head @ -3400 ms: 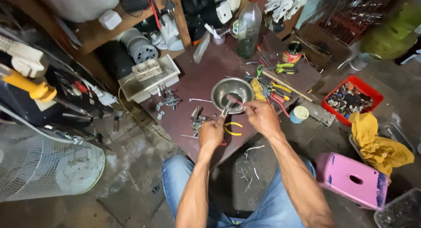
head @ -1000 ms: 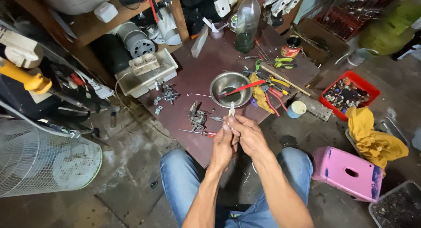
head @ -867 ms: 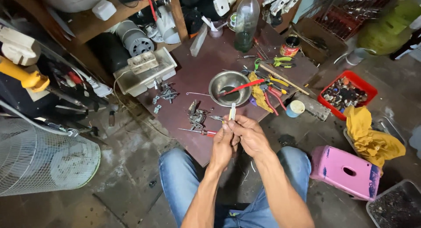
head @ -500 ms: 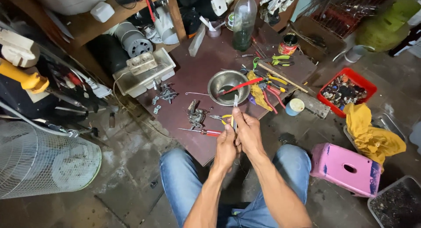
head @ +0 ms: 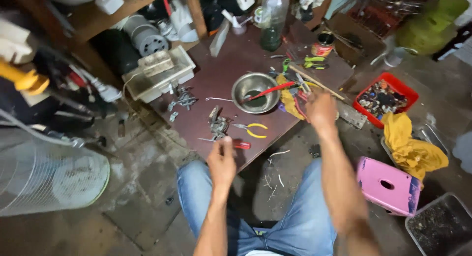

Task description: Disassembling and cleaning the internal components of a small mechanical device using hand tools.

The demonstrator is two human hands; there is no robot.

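Left hand [head: 222, 160] loosely curled, low centre, empty as far as visible, just below red-handled screwdriver [head: 235, 144] on dark brown counter [head: 231, 71] | right hand [head: 320, 108] blurred, grip unclear, right of round steel bowl [head: 255, 92] beside yellow rag [head: 287, 96]

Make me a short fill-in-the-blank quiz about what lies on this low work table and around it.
The metal bowl has a ___-handled tool leaning in it.
The pliers near the left hand have ___ handles.
The small stool on the floor is ___.
The right hand reaches toward the yellow ___ beside the bowl.

Missing words: red; yellow; pink; cloth
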